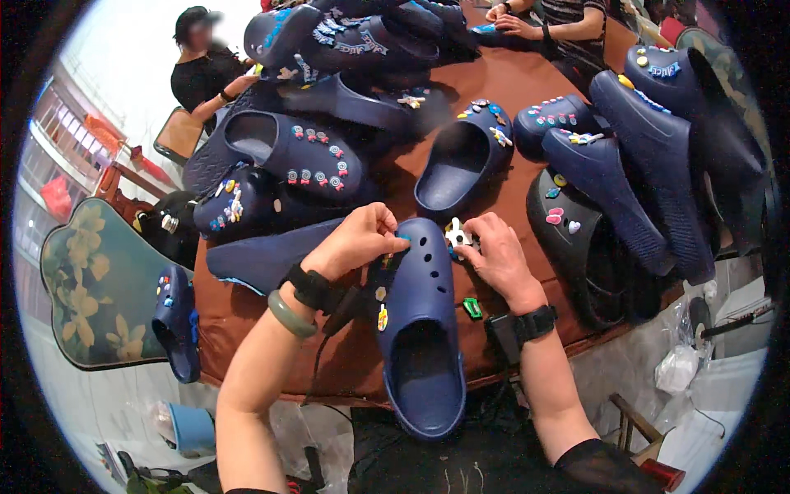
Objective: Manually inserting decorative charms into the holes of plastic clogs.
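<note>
A dark blue clog (pixel 421 304) lies in front of me on the brown-covered table, toe pointing away, with a line of bare holes along its upper. At the left of its toe is my left hand (pixel 354 240), thumb and forefinger pinched together; a bit of light blue shows at the fingertips, too small to name. Just right of the toe, my right hand (pixel 499 257) has its fingers closed on a white shoe charm (pixel 461 238) with dark spots. A yellow-and-red charm (pixel 383 318) sits on the clog's left side. A green charm (pixel 471 308) lies on the table near my right wrist.
Decorated blue clogs (pixel 309 156) crowd the left and far side. More clogs (pixel 576 156), with a black clog (pixel 568 239), are stacked at the right. One small clog (pixel 174 323) rests at the left table edge. Two other people work across the table.
</note>
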A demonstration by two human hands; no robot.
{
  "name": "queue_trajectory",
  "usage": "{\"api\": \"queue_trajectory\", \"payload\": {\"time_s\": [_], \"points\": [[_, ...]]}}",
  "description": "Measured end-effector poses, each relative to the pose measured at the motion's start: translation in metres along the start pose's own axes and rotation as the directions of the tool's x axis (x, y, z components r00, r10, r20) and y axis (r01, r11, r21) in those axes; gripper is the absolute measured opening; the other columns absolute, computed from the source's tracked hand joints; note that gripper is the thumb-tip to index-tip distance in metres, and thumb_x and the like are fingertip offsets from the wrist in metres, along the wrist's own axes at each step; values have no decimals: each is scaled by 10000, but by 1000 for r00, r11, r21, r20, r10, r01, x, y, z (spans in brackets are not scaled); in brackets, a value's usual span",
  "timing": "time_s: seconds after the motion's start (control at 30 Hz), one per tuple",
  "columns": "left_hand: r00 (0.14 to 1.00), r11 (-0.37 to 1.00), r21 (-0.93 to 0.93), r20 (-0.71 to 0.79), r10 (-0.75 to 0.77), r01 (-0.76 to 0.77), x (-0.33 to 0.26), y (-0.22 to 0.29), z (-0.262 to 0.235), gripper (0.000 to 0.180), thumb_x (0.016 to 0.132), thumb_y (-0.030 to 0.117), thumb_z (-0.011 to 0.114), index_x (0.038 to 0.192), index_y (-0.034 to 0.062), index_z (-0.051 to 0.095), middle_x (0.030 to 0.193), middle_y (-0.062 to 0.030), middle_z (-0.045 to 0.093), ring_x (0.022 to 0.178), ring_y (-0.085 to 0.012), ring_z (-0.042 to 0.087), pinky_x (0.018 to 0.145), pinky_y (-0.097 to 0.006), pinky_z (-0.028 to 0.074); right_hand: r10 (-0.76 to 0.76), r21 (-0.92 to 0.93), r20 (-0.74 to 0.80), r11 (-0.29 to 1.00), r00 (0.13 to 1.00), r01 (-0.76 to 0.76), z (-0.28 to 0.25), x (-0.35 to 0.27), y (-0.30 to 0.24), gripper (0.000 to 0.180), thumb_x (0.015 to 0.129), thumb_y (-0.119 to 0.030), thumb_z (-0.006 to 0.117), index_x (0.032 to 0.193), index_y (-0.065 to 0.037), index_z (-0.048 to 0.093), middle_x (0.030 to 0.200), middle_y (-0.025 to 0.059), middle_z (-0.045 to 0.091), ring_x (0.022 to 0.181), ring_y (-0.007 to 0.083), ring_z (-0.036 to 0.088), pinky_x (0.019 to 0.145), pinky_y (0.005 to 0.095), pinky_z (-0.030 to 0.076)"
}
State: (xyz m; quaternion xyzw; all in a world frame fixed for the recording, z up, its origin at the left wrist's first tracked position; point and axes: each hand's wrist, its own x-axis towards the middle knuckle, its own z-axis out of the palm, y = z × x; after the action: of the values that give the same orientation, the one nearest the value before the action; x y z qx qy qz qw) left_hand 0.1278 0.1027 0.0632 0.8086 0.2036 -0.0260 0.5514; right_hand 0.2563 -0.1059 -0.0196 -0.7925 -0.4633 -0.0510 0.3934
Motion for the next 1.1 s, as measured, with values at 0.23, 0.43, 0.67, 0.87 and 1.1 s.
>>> {"api": "queue_trajectory", "payload": {"time_s": [0.23, 0.43, 0.67, 0.87, 1.1], "points": [[997, 882, 466, 3, 76, -69, 6, 23, 14, 238, 801, 55, 646, 973, 10, 488, 751, -90, 547, 734, -170, 547, 636, -332, 443, -8, -3, -31, 1000, 999, 8, -4, 2, 1, 274, 738, -187, 735, 924, -80, 564, 921, 101, 555, 917, 307, 548, 752, 421, 425], [999, 999, -37, 35, 4, -3, -3, -8, 4, 222, 872, 116, 635, 1032, 20, 514, 833, -22, 556, 735, -106, 506, 635, -268, 454, 0, 17, 4, 1000, 1000, 0, -1, 2, 0, 265, 726, -166, 733, 879, -86, 532, 878, 102, 556, 890, 311, 546, 737, 440, 419], [996, 957, -276, 35, -86, 92, -16, -9, 2, 188, 905, 175, 630, 1025, 36, 589, 820, 11, 554, 735, -78, 496, 616, -239, 441, 15, -1, 17, 1000, 1000, -15, 4, 1, 6, 288, 726, -181, 738, 900, -74, 535, 888, 109, 560, 889, 318, 544, 735, 442, 423], [965, 969, 166, -162, 207, -180, -17, -6, 21, 217, 834, 159, 706, 907, 15, 560, 772, -48, 600, 707, -109, 565, 612, -288, 462, -19, 25, 2, 1000, 1000, 19, 5, 1, 3, 291, 734, -192, 735, 903, -73, 530, 886, 109, 556, 883, 317, 544, 726, 437, 426], [939, 970, 202, -285, 194, -139, -7, -18, 21, 288, 767, 218, 755, 830, -3, 580, 671, -110, 579, 644, -177, 578, 595, -312, 457, -26, -26, -8, 999, 1000, 26, 2, 2, 1, 277, 752, -182, 720, 913, -73, 524, 885, 112, 551, 886, 315, 543, 730, 433, 427]]}}
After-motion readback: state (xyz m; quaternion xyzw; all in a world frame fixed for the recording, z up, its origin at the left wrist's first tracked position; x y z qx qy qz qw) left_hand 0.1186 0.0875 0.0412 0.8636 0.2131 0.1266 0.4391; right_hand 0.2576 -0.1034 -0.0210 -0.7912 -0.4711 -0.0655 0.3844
